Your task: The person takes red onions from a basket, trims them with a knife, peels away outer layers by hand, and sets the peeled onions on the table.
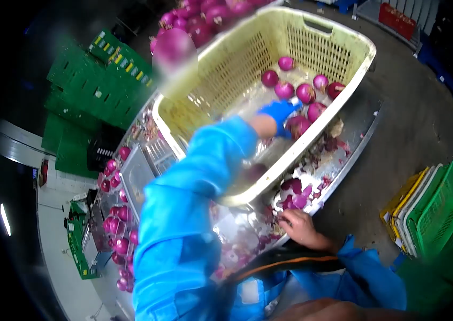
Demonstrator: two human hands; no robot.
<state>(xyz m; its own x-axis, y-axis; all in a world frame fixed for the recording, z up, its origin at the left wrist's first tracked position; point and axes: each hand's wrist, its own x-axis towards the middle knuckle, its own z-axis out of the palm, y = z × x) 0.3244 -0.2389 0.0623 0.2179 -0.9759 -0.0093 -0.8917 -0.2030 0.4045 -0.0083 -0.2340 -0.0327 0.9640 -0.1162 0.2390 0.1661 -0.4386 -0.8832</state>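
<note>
My left hand (278, 115), in a blue glove, reaches down into a large pale yellow slotted basket (226, 59). Its fingers lie on either side of a red onion (298, 127), with some motion blur. A small whitish spot at the fingertips is too blurred to name. Several more red onions (305, 93) rest on the basket floor around the glove. My right hand (302, 229), bare, is at the table edge below the basket, its fingers curled down beside purple onion skins (297, 199). Whatever those fingers hold, if anything, is hidden.
Onion peelings litter the metal table (360, 144) around the basket. A heap of red onions (205, 18) stands beyond it, and more onions (122, 219) lie to the left. Green crates (84, 96) are stacked at back left. Nested green, white and yellow baskets (429, 208) stand at right.
</note>
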